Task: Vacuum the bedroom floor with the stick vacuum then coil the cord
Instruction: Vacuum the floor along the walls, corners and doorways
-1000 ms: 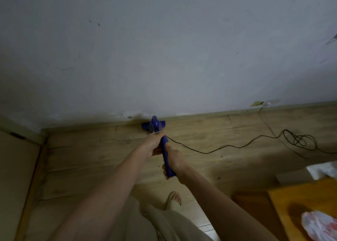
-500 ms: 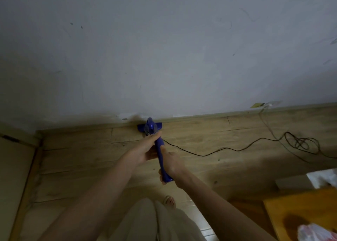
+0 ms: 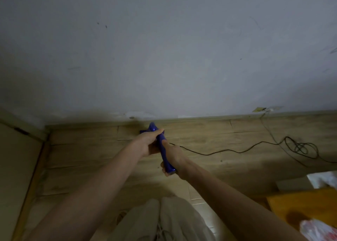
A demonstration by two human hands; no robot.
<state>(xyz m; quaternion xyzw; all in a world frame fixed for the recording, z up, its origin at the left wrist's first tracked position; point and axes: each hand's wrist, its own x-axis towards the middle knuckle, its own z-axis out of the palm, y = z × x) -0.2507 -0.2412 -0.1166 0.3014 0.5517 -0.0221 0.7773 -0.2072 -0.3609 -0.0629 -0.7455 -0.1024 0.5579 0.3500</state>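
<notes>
Blue stick vacuum (image 3: 165,153) is shown foreshortened along the centre line, its floor head lying at the far edge of the wood-plank floor (image 3: 209,142), just beside the skirting under the grey wall (image 3: 164,49). The left hand (image 3: 148,140) is curled round the shaft farther out; the right hand (image 3: 173,158) is wrapped round the near handle end. A black cord (image 3: 228,150) is seen trailing right from the handle across open boards to a loose tangle near the right wall socket (image 3: 268,109). Bare floor is seen on the left up to a pale panel (image 3: 16,167). An orange table corner (image 3: 300,209) bounds the near right.
</notes>
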